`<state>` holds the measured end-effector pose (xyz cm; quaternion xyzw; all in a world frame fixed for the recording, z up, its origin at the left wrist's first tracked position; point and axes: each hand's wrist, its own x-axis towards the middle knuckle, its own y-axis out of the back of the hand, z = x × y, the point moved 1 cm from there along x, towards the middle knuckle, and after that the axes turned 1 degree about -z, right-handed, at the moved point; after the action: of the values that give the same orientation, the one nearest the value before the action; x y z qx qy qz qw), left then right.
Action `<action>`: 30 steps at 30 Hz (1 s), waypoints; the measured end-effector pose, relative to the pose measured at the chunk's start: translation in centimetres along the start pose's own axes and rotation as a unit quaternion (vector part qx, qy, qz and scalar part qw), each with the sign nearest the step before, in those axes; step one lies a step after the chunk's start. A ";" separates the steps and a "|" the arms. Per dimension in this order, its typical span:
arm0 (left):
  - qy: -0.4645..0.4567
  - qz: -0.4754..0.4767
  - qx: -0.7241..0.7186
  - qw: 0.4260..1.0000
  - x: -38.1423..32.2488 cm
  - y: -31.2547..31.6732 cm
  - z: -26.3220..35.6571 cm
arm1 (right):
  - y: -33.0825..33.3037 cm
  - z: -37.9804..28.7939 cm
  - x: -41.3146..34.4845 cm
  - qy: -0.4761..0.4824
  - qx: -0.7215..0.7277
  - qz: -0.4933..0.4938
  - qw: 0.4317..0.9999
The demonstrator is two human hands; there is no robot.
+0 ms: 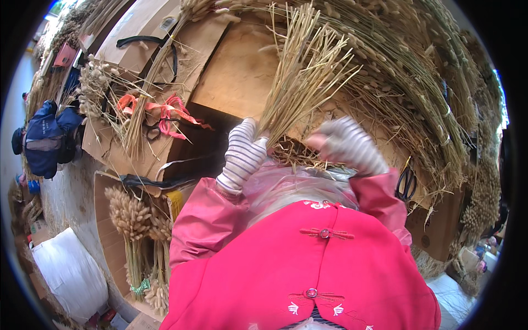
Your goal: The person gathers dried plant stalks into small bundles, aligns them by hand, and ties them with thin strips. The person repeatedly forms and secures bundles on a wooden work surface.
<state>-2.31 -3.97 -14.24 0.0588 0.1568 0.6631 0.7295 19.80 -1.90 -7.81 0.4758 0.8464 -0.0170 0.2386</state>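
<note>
My left hand (246, 152), in a striped fingerless glove, is closed around a sheaf of dried grass stalks (303, 78). The stalks fan out upward from the fist, cut ends away from me. Opposite it, my right hand (346, 144) wears a matching glove and is blurred by motion. Its fingertips point toward the sheaf but stand apart from it, and whether they pinch anything cannot be made out. Between the hands, loose straw bits (299, 153) lie above a clear plastic sheet (301, 181) over my lap.
Long bunny-tail grass stems (412, 95) are heaped at right, beside dark-handled scissors (406, 181). On a cardboard box (113, 140) at left lie pink and orange ties (169, 111). Finished-looking bunny-tail bunches (130, 214) stand in an open carton (108, 231). A person in dark blue (45, 138) is farther left.
</note>
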 end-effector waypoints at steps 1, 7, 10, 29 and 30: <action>-0.045 0.001 0.011 0.999 0.1 -0.2 0.0 | -2.3 0.9 0.7 0.018 -0.246 0.006 0.969; -0.023 -0.058 0.019 0.998 -0.1 0.4 0.5 | -6.9 4.7 4.3 -0.031 0.171 0.153 0.973; -0.013 -0.144 0.092 0.985 -0.5 3.0 0.7 | -6.7 4.2 4.2 0.011 0.200 0.173 0.964; 0.106 -0.084 -0.200 0.971 -3.4 1.7 -0.2 | -6.2 2.5 3.2 0.016 0.222 0.094 0.970; 0.101 -0.075 -0.180 0.976 -3.3 1.8 -0.4 | -6.1 2.1 2.7 -0.019 0.186 0.061 0.981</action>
<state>-4.37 -7.12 -13.58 -0.1526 0.1114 0.6268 0.7560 14.43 -3.62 -12.01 0.5622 0.7931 -0.1683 0.1630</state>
